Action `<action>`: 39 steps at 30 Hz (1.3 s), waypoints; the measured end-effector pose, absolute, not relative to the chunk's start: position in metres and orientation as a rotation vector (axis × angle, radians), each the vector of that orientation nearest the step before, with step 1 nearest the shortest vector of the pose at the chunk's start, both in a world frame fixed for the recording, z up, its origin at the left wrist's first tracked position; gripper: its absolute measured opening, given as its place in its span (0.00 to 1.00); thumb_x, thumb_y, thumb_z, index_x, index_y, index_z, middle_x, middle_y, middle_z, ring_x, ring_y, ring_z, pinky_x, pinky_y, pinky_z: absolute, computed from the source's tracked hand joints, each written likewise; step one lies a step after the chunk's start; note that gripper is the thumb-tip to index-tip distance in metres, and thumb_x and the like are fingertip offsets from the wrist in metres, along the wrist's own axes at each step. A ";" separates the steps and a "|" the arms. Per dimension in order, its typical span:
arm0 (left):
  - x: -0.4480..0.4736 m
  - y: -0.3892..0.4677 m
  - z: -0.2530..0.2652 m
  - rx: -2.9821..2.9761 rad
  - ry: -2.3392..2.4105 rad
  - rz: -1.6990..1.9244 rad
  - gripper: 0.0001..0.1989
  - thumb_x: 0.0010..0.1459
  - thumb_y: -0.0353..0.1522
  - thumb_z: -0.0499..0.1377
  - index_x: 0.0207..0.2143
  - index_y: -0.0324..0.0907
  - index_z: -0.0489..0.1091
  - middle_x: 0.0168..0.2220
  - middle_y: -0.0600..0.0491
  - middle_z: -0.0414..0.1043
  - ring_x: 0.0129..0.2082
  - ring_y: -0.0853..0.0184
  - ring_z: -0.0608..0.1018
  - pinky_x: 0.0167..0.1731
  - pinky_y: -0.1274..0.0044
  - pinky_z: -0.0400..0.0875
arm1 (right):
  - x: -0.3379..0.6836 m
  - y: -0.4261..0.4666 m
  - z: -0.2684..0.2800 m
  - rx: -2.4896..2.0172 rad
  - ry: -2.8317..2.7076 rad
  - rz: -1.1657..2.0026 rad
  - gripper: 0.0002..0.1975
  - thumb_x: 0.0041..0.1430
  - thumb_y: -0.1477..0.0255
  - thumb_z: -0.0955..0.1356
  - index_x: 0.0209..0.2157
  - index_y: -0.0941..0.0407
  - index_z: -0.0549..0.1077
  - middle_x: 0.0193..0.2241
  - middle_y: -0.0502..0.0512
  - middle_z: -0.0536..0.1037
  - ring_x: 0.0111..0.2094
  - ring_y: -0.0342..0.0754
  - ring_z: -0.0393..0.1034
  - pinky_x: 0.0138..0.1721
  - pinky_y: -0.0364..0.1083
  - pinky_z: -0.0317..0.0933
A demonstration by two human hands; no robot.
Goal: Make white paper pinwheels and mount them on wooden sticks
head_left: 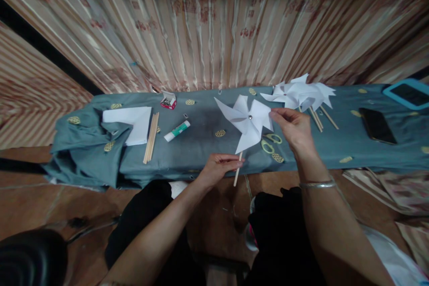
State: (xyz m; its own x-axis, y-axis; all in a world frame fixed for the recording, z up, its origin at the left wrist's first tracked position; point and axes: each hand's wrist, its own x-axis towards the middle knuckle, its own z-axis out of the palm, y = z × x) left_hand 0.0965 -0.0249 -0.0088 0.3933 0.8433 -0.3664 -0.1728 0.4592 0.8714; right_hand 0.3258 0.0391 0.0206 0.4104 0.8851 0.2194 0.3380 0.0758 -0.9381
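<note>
A white paper pinwheel point(250, 127) with a small metal pin at its centre is held up over the table's front part. My left hand point(217, 167) is closed round its wooden stick point(237, 174), whose lower end sticks out below the fingers. With thumb and fingers, my right hand point(293, 127) pinches the tip of the pinwheel's right blade. Partly behind the pinwheel, by my right wrist, lie scissors point(268, 145) with yellow-green handles. Several finished white pinwheels point(301, 91) on sticks lie in a pile at the back, beyond my right hand.
On the cloth-covered table point(208, 156), white paper sheets point(139, 120), several wooden sticks point(151, 138), a glue stick point(177, 131) and a small red-and-white box point(168, 100) lie to the left. A black phone point(378, 125) and a blue-framed tablet point(410, 94) lie right. A curtain point(208, 31) hangs behind.
</note>
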 end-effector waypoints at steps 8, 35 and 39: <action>0.095 -0.024 -0.009 0.879 0.934 0.758 0.16 0.34 0.40 0.73 0.27 0.41 0.81 0.29 0.50 0.80 0.28 0.68 0.76 0.38 0.75 0.69 | 0.320 0.040 0.021 -1.520 -1.113 0.620 0.07 0.41 0.66 0.74 0.23 0.54 0.80 0.21 0.49 0.78 0.24 0.46 0.68 0.28 0.45 0.61; 0.095 -0.020 -0.008 0.821 0.995 0.889 0.18 0.33 0.41 0.74 0.28 0.41 0.81 0.28 0.50 0.81 0.28 0.69 0.77 0.38 0.76 0.71 | 0.302 0.028 0.023 -1.433 -1.011 0.830 0.08 0.37 0.66 0.77 0.21 0.54 0.79 0.23 0.49 0.80 0.25 0.44 0.69 0.31 0.44 0.64; 0.095 -0.020 -0.008 0.803 0.999 0.901 0.17 0.33 0.39 0.74 0.27 0.40 0.81 0.27 0.51 0.80 0.27 0.69 0.76 0.37 0.76 0.71 | 0.294 0.023 0.028 -1.424 -0.966 0.930 0.11 0.33 0.64 0.78 0.20 0.53 0.79 0.22 0.49 0.79 0.23 0.42 0.68 0.29 0.44 0.63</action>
